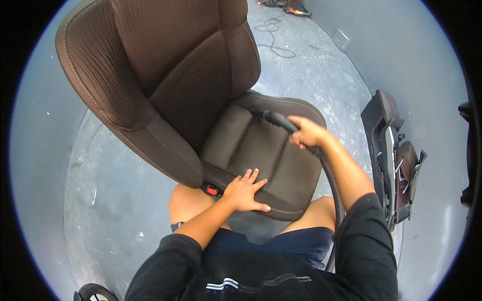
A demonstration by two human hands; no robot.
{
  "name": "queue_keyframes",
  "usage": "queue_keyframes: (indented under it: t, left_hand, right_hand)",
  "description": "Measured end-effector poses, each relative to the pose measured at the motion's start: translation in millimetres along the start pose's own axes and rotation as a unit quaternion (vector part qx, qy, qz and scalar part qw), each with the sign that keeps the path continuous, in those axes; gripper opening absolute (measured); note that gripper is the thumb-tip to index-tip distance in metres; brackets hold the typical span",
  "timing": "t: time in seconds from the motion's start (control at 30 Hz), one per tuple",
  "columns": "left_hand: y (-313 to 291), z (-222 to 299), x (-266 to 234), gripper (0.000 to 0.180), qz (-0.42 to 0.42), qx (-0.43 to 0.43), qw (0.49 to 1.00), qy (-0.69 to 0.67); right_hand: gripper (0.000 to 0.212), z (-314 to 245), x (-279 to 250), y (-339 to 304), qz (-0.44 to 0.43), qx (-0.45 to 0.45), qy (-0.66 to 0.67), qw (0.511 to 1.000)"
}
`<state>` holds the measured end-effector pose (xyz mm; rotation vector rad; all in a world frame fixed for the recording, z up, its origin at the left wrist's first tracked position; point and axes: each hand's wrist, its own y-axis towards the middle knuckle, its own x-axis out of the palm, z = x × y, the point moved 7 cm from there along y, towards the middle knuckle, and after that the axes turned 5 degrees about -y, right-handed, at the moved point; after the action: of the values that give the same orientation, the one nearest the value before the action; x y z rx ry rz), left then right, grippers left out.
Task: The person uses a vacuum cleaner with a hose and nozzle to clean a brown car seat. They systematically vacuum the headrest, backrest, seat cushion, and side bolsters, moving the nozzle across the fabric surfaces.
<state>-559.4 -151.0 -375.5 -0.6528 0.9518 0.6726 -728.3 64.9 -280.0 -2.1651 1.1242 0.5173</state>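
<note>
A brown fabric car seat [251, 143] stands upright before me, its backrest [170, 55] rising at the far left. My left hand [246, 190] lies spread on the near side of the seat cushion, fingers apart and holding nothing. In my right hand [305, 132] is a black vacuum hose handle [281, 120], with my fingers wrapped round it. Its nozzle touches or hovers just over the far part of the cushion, near the backrest; which of the two I cannot tell. From the handle the ribbed hose [332, 175] runs down beside my right arm.
Close to my left wrist sits a seat-belt buckle [212, 190] with a red button. Removed car trim parts [394, 160] lean against the grey wall at right. A cable [273, 37] lies looped on the scuffed grey floor behind the seat. A wheel [95, 292] shows at lower left.
</note>
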Motion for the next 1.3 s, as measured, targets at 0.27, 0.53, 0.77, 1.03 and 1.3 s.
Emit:
queue_keyframes:
  t: [0.27, 0.53, 0.77, 1.03, 1.3]
  left_hand:
    - [-12, 0, 3, 0.096, 0.102, 0.054, 0.992, -0.049]
    - [-12, -4, 5, 0.094, 0.102, 0.053, 0.992, -0.054]
    - [-15, -4, 4, 0.088, 0.161, 0.087, 0.979, -0.094]
    - [-43, 1, -19, 0.111, 0.444, 0.161, 0.88, -0.054]
    - [-33, -3, -15, 0.128, 0.348, 0.101, 0.929, -0.078]
  right_hand:
    - [0.062, -9, 63, -144, -0.11, 0.063, 0.087, 0.988]
    - [0.074, -51, 53, -119, 0.173, -0.151, -0.134, 0.964]
    - [0.066, -27, 25, -133, 0.01, 0.097, 0.127, 0.987]
    - [0.086, -44, 107, -184, -0.085, -0.063, -0.106, 0.989]
    - [0.062, 47, -9, -131, 0.216, 0.097, 0.189, 0.953]
